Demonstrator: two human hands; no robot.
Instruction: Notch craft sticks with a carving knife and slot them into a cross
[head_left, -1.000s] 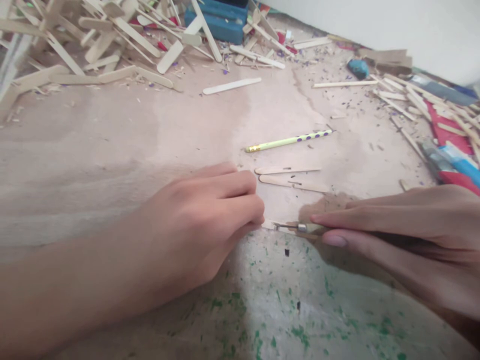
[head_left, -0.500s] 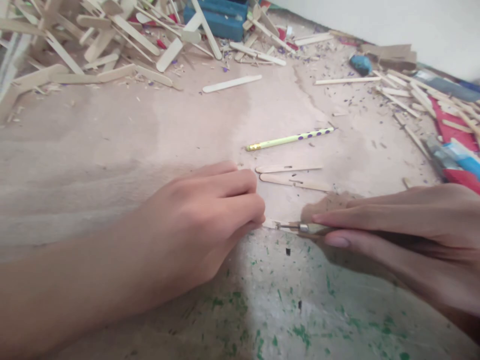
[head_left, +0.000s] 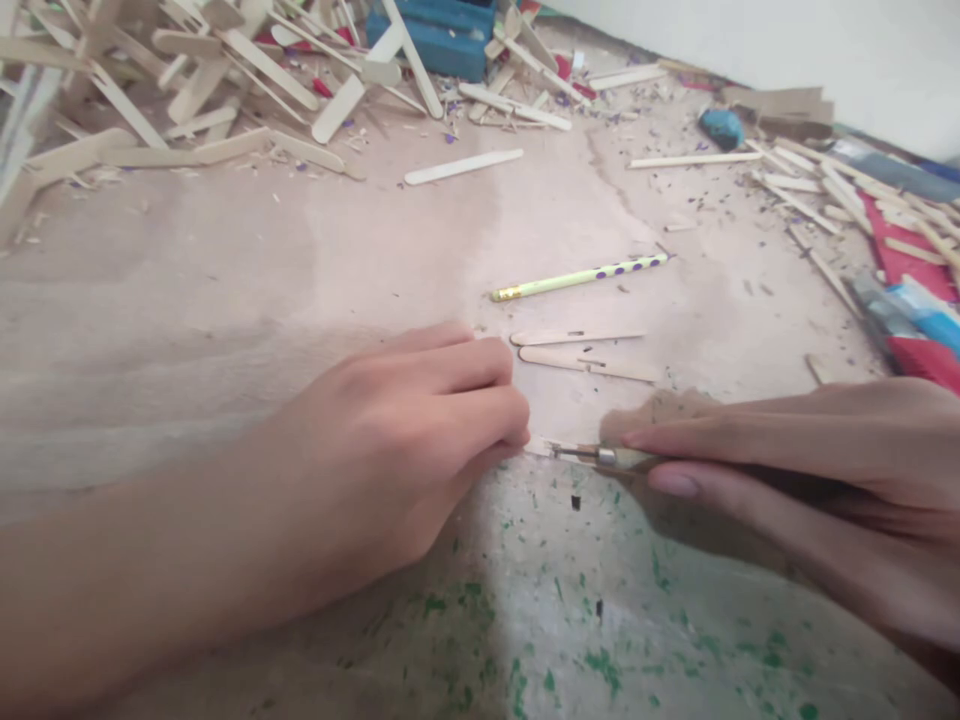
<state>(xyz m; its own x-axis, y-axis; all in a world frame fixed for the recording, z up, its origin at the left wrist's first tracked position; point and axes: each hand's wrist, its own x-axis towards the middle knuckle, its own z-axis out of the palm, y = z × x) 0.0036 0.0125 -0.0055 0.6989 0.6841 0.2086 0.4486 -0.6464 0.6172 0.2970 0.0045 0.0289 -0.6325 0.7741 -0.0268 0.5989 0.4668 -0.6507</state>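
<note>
My left hand (head_left: pixel 412 430) is closed, its fingertips pressing the end of a wooden craft stick (head_left: pixel 538 446) flat on the table. My right hand (head_left: pixel 810 470) pinches a small tool with a thin metal shaft (head_left: pixel 585 455), a silver collar and a pale handle partly hidden by the fingers. The shaft's tip touches the stick just right of my left fingertips, at a dark mark. Beyond it lie two pointed stick pieces, an upper one (head_left: pixel 577 338) and a lower one (head_left: pixel 559 358), both with small slots. Behind them rests a yellow-green pencil (head_left: pixel 577 279) with purple dots.
Craft sticks (head_left: pixel 270 70) are heaped at the back left by a blue block (head_left: pixel 442 40). One loose stick (head_left: pixel 465 167) lies in front of it. On the right are cut strips, red pieces (head_left: pixel 904 250) and a blue lump (head_left: pixel 721 128). Green paint specks mark the near table (head_left: pixel 600 660).
My right hand's knuckles have dipped slightly, while the tool tip stays at the same spot on the stick. My left hand has barely moved.
</note>
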